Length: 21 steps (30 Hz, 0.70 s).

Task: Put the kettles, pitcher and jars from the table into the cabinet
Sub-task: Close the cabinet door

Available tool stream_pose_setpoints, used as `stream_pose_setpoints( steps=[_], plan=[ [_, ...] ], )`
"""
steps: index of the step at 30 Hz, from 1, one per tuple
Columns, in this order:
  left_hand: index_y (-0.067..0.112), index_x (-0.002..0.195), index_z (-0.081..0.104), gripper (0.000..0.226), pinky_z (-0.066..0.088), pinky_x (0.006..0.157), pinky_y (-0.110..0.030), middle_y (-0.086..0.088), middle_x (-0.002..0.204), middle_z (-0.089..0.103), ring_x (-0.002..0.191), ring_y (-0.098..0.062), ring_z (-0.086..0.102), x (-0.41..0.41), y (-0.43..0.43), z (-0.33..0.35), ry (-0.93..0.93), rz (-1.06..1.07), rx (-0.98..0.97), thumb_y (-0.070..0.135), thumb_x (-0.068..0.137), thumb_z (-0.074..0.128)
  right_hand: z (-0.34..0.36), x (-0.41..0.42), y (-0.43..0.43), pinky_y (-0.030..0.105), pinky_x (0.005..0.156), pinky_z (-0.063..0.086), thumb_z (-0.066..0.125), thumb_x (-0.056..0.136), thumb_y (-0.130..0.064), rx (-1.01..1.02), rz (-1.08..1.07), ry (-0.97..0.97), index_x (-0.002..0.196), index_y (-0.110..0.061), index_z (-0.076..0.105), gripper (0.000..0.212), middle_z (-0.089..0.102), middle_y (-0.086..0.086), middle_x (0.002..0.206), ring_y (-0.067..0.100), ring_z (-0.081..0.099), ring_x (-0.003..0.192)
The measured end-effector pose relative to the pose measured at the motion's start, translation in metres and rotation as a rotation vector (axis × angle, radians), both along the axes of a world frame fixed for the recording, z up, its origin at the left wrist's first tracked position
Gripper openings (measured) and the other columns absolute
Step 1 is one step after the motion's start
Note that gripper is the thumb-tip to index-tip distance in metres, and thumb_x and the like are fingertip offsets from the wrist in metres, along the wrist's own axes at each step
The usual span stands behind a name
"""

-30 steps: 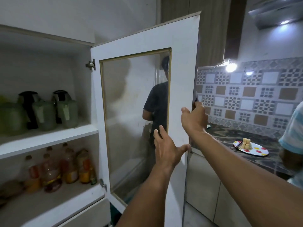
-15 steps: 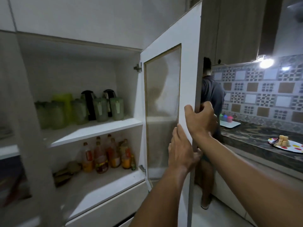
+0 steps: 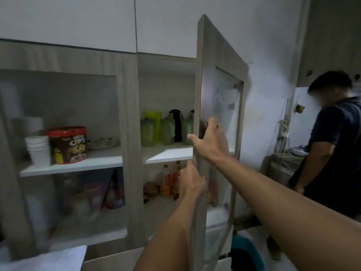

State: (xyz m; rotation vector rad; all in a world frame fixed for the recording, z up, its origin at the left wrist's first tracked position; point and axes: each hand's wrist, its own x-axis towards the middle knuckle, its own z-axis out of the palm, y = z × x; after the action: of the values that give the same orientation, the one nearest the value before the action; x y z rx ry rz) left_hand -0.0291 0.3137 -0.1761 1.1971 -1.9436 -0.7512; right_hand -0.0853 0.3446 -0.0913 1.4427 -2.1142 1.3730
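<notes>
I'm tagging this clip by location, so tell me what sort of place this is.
Most likely a home kitchen. A tall cabinet holds green jars and a black kettle above, sauce bottles below, and paper cups sit beside a snack tub.

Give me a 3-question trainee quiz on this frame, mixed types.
1. True or false: both hands grip the free edge of the cabinet door.
2. Which hand is higher on the door? A) right hand B) left hand
3. Fill in: the green jars stand on the ___ shelf, above the bottles.

Key: 1 true; 2 A; 3 upper.
</notes>
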Motion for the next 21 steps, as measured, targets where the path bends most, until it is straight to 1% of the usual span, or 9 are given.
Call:
stream_pose_setpoints(
  steps=[2,7,10,12,14,16,17,19,21],
  plan=[
    [0.008,0.125,0.05,0.039,0.051,0.098,-0.042,-0.015,0.126,0.063,0.119,-0.034,0.06,0.01,-0.029,0.0,-0.001,0.029,0.039,0.016,0.09,0.064,0.001,0.01,-0.025,0.034,0.071,0.049,0.07,0.088,-0.034,0.019,0.052,0.097,0.118,-0.018,0.036,0.047,0.046,0.011,0.121,0.024,0.055,0.09],
    [0.005,0.124,0.047,0.043,0.048,0.093,-0.037,-0.016,0.127,0.057,0.119,-0.032,0.056,0.019,-0.086,0.0,0.011,0.142,0.041,0.015,0.088,0.068,-0.005,0.014,-0.089,0.037,0.077,0.056,0.073,0.085,-0.032,-0.051,0.179,0.299,0.123,-0.03,0.03,0.058,0.038,0.014,0.127,0.034,0.056,0.1],
    [0.004,0.128,0.044,0.05,0.047,0.096,-0.035,-0.016,0.131,0.054,0.123,-0.031,0.054,0.026,-0.119,0.002,0.03,0.252,0.024,0.015,0.087,0.071,-0.011,0.01,-0.129,0.046,0.089,0.056,0.071,0.086,-0.03,-0.043,0.262,0.391,0.132,-0.039,0.03,0.062,0.036,0.015,0.137,0.036,0.05,0.114],
    [0.004,0.128,0.044,0.051,0.049,0.091,-0.03,-0.014,0.128,0.055,0.119,-0.028,0.057,0.029,-0.144,0.003,0.073,0.304,0.016,0.013,0.087,0.073,-0.014,0.005,-0.156,0.051,0.099,0.049,0.07,0.086,-0.025,-0.031,0.257,0.473,0.141,-0.039,0.032,0.068,0.031,0.016,0.147,0.037,0.044,0.125],
    [0.004,0.125,0.047,0.045,0.046,0.076,-0.017,-0.009,0.114,0.056,0.107,-0.019,0.059,0.031,-0.169,0.002,0.065,0.341,-0.017,0.014,0.088,0.072,-0.018,-0.001,-0.183,0.055,0.109,0.04,0.071,0.085,-0.018,-0.005,0.231,0.572,0.15,-0.036,0.026,0.081,0.023,0.018,0.157,0.038,0.035,0.137],
    [0.005,0.119,0.051,0.035,0.045,0.067,-0.013,-0.002,0.102,0.052,0.096,-0.013,0.057,0.032,-0.191,0.001,0.021,0.369,-0.05,0.015,0.09,0.069,-0.02,-0.007,-0.209,0.057,0.117,0.027,0.07,0.088,-0.027,0.029,0.224,0.633,0.157,-0.029,0.011,0.091,0.008,0.016,0.165,0.037,0.021,0.147],
    [0.005,0.116,0.054,0.03,0.048,0.072,-0.015,-0.001,0.102,0.055,0.098,-0.015,0.059,0.031,-0.203,0.001,0.003,0.386,-0.056,0.016,0.092,0.067,-0.019,-0.01,-0.222,0.057,0.12,0.02,0.067,0.09,-0.034,0.052,0.229,0.642,0.158,-0.023,0.002,0.094,-0.001,0.013,0.166,0.036,0.012,0.151],
    [0.005,0.111,0.06,0.021,0.055,0.085,-0.03,-0.007,0.106,0.064,0.101,-0.022,0.065,0.03,-0.225,0.001,-0.052,0.43,-0.064,0.017,0.094,0.063,-0.016,-0.012,-0.246,0.057,0.122,0.01,0.064,0.091,-0.04,0.102,0.244,0.664,0.156,-0.016,-0.01,0.101,-0.015,0.011,0.165,0.035,-0.005,0.153],
    [0.004,0.107,0.066,0.019,0.054,0.085,-0.031,-0.01,0.107,0.067,0.099,-0.026,0.066,0.03,-0.243,0.003,-0.118,0.487,-0.074,0.018,0.095,0.061,-0.015,-0.012,-0.268,0.058,0.121,0.006,0.066,0.09,-0.038,0.134,0.25,0.689,0.155,-0.012,-0.016,0.107,-0.022,0.013,0.163,0.036,-0.014,0.151]
  ],
)
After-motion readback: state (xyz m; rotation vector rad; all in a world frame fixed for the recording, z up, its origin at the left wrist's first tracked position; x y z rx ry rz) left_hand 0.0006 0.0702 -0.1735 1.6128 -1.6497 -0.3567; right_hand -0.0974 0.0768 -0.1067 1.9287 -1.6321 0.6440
